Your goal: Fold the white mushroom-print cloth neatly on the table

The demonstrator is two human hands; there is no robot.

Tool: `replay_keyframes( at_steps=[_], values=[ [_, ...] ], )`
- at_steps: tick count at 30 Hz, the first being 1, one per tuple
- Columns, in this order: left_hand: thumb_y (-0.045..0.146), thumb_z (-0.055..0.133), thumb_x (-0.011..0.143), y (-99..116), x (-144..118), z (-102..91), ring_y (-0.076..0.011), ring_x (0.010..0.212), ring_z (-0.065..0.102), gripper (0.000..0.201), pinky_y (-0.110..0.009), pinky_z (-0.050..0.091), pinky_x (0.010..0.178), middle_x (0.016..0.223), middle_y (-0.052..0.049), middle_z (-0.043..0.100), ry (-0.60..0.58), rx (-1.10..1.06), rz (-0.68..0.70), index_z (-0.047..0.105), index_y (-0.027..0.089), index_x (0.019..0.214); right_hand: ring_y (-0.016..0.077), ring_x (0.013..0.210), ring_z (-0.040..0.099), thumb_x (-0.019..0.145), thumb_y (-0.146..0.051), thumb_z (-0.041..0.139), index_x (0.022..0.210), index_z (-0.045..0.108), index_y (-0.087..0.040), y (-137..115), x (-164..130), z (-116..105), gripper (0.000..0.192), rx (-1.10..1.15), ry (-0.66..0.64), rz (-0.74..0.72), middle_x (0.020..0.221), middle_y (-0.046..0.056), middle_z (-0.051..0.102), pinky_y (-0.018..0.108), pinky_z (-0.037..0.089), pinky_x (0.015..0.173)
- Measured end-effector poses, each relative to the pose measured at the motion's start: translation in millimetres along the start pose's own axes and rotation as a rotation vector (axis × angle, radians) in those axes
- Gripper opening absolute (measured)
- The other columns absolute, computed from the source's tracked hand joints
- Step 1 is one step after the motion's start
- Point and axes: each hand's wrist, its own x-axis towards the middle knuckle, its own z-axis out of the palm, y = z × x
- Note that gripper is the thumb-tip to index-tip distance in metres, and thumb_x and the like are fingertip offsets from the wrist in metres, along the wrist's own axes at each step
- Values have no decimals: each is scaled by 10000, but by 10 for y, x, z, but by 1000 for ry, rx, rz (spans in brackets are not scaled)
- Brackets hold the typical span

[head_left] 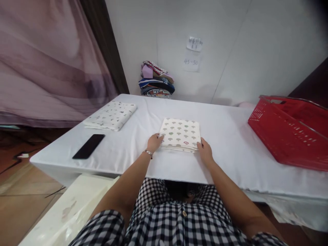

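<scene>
The big desk (128, 160) has a white sheet over it. On its right side sits a red basket (289, 133) with holes in its walls. At the far left lies a folded cloth with small dark marks (110, 115). A black phone (88, 146) lies flat near the left edge. By the wall at the back is a pile of folded cloths (156, 79) in many colours.

In the middle of the desk, close to the person, lies the folded cloth with little tree shapes (180, 134). The left hand (154, 142) touches its near left corner, and the right hand (205, 150) touches its near right corner. The fingers of both hands lie flat and close together against the cloth's edge; they do not clamp it.

To do this step well, I think both hands should press evenly, so the layers stay lined up and the edges stay square.

A white paper (192, 60) on the wall reads "45-50". A smaller note (194, 43) above it has writing too small to read. No brand shows anywhere.
</scene>
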Motion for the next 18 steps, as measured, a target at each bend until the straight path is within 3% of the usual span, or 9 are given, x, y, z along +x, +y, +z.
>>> replay_keyframes(
  at_steps=[3, 6, 8, 10, 12, 14, 16, 18],
  values=[
    [450, 523, 820, -14, -165, 23, -209, 948, 622, 455, -273, 434, 778, 1037, -86, 679, -12, -56, -76, 535, 175, 1182, 233, 892, 610, 785, -358, 486, 1158, 615, -193, 63, 185, -36, 428, -6, 38, 27, 1018, 68, 680, 376, 480, 844],
    [455, 629, 744, -16, -318, 48, -192, 795, 646, 506, -264, 450, 677, 967, -83, 691, -113, -147, -112, 532, 156, 1141, 239, 872, 614, 748, -297, 505, 1065, 661, -179, 124, 355, -132, 373, -31, 99, 43, 973, 72, 689, 412, 486, 849],
    [432, 657, 724, -39, -409, 59, -174, 689, 637, 513, -267, 455, 625, 906, -69, 693, -147, -196, -113, 531, 148, 1132, 261, 961, 594, 764, -278, 495, 1033, 673, -171, 114, 383, -192, 340, -60, 138, -78, 1036, 97, 674, 454, 461, 903],
    [398, 648, 740, -64, -499, 79, -158, 665, 625, 473, -272, 464, 620, 906, -56, 682, -51, -211, -63, 538, 155, 1130, 264, 1072, 551, 810, -259, 469, 1035, 673, -188, 56, 322, -223, 311, -78, 140, -297, 1122, 99, 646, 474, 416, 971],
    [371, 628, 768, -74, -596, 118, -156, 742, 622, 403, -277, 478, 662, 976, -55, 653, 115, -206, 86, 563, 173, 1113, 243, 1130, 523, 860, -246, 444, 1055, 665, -224, -17, 203, -219, 295, -73, 74, -493, 1166, 73, 630, 468, 391, 1008],
    [357, 607, 798, -59, -692, 172, -171, 879, 603, 324, -292, 485, 747, 1049, -56, 617, 237, -178, 318, 600, 200, 1082, 226, 1134, 528, 893, -248, 434, 1074, 658, -255, -65, 80, -196, 288, -63, -20, -597, 1150, 48, 642, 461, 397, 1009],
    [345, 602, 816, -29, -768, 222, -195, 987, 563, 259, -329, 467, 832, 1063, -51, 605, 267, -102, 548, 635, 227, 1044, 223, 1122, 543, 911, -257, 428, 1080, 661, -267, -69, -2, -175, 288, -53, -86, -622, 1123, 39, 657, 463, 416, 989],
    [323, 611, 818, 0, -807, 254, -215, 1019, 542, 207, -367, 442, 863, 1033, -44, 617, 245, 10, 688, 661, 245, 1003, 226, 1113, 553, 917, -270, 432, 1085, 664, -272, -34, -29, -172, 286, -40, -122, -609, 1110, 38, 664, 466, 435, 969]
  ],
)
